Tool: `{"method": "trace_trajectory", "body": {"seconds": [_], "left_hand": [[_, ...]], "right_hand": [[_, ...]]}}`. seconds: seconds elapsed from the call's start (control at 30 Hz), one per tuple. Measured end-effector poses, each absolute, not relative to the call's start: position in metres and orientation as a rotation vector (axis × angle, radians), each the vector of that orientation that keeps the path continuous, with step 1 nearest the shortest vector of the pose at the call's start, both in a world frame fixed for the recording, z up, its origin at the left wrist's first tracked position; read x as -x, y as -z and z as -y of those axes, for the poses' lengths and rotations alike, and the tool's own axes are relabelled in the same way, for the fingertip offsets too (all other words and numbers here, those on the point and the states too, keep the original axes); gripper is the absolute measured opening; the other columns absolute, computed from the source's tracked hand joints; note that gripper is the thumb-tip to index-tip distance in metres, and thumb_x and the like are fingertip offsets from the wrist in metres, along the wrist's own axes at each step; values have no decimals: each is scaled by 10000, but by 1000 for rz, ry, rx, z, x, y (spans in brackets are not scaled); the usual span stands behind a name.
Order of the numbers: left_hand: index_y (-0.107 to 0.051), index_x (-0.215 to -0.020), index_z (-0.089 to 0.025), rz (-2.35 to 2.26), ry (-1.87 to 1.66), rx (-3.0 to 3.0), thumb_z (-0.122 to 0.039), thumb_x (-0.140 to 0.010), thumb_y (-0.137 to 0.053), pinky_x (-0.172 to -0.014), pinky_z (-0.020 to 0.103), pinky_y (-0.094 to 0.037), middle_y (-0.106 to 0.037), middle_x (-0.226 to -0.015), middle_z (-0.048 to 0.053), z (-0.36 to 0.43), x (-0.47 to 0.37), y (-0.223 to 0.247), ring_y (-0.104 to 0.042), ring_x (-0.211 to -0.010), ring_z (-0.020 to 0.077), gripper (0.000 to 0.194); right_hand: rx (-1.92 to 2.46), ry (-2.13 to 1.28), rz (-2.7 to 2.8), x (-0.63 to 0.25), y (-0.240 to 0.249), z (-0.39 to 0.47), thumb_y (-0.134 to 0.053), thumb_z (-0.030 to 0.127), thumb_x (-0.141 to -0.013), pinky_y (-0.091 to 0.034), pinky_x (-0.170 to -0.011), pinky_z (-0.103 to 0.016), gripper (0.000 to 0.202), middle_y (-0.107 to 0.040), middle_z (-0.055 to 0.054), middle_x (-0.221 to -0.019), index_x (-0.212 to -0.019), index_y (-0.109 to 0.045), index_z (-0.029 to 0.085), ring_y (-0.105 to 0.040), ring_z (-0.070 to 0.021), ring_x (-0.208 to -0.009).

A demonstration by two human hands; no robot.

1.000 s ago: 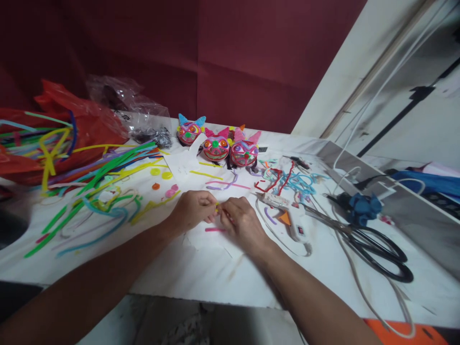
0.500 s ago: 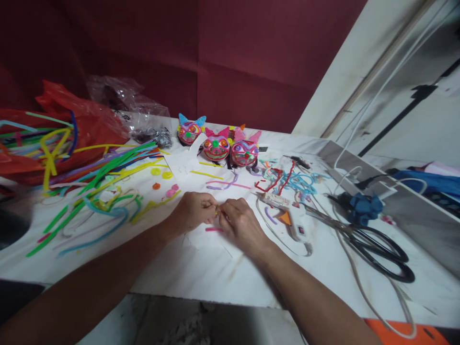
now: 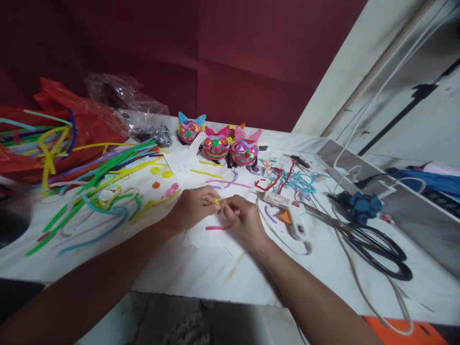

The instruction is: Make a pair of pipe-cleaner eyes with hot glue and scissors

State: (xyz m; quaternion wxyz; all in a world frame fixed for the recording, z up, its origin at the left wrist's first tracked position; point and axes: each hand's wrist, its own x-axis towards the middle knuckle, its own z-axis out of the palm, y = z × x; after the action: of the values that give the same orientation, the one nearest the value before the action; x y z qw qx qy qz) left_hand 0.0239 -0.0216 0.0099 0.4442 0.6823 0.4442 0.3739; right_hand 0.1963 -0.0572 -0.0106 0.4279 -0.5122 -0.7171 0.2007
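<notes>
Between the fingertips of both hands sits a small piece of yellow pipe cleaner (image 3: 217,201), bent into a curve. My left hand (image 3: 196,206) pinches it from the left, fingers closed. From the right, my right hand (image 3: 242,218) grips its other side between thumb and forefinger. Just below the hands a short pink pipe cleaner (image 3: 215,228) lies on the white table (image 3: 201,280). Behind them, long purple and pink strips (image 3: 230,184) lie crossed. A white glue gun (image 3: 287,211) rests on its side to the right of my right hand.
Large black-handled scissors (image 3: 377,249) and cables lie at right. Decorated animal heads (image 3: 215,143) with pipe-cleaner ears stand at the back. Many pipe cleaners (image 3: 104,177) and a red plastic bag (image 3: 79,120) fill the left. Blue pipe-cleaner scraps (image 3: 302,182) lie behind the glue gun.
The hands have shifted slightly and the fingers have turned, so the yellow piece shows more plainly between them. More of the pink pipe cleaner is uncovered below my right hand.
</notes>
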Motion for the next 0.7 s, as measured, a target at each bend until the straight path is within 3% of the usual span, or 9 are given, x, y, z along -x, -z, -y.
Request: {"method": "trace_trajectory", "body": {"seconds": [0.5,0.7], "left_hand": [[-785,-897,-134,-1069,-882,-1507,-289,-604,-797,-691,277,-604,-786,-777,58,13,-18,-9,-739,-722,194,332],[-779,-912,-123,-1148,-928,-1494,-267,-637,-762,-623,237,-556,-754,-708,28,6,-12,-18,-670,-622,133,311]], "right_hand": [[1108,-428,1891,-197,6,57,-533,154,-931,-446,-679,-253,195,-679,-27,-812,-885,-717,200,-610,-147,-715],[1132,-395,1810,-203,4,54,-516,194,-937,-493,-717,-279,222,-718,-60,-883,-1002,-728,187,-659,-175,-781]]}}
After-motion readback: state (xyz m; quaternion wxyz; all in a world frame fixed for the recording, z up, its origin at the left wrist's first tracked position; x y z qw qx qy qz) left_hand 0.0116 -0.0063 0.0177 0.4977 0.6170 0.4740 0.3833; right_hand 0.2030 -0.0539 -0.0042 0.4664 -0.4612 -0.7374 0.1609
